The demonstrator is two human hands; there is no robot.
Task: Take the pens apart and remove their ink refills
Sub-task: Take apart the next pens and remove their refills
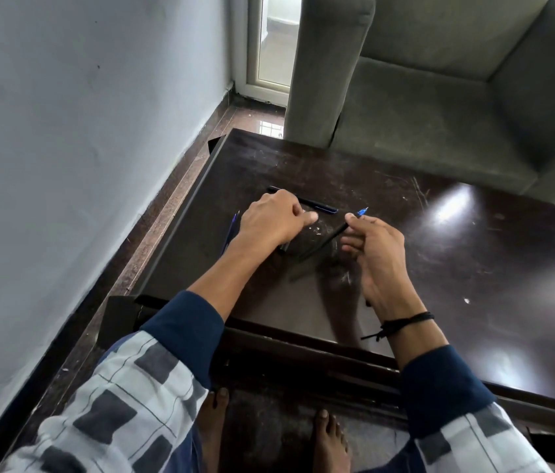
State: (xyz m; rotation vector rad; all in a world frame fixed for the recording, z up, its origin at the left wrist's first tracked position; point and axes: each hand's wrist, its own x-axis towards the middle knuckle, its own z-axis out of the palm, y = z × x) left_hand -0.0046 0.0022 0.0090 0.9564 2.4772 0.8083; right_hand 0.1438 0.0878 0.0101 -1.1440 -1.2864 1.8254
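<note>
While the grip of the left hand (273,218) is curled knuckles-up at frame centre, contents not discernible, a blue-tipped black pen (329,237) is pinched by the right hand (376,254) just rightward, above the table (446,268).

no text, label, brand, number or sign can be read anywhere in this view.
</note>
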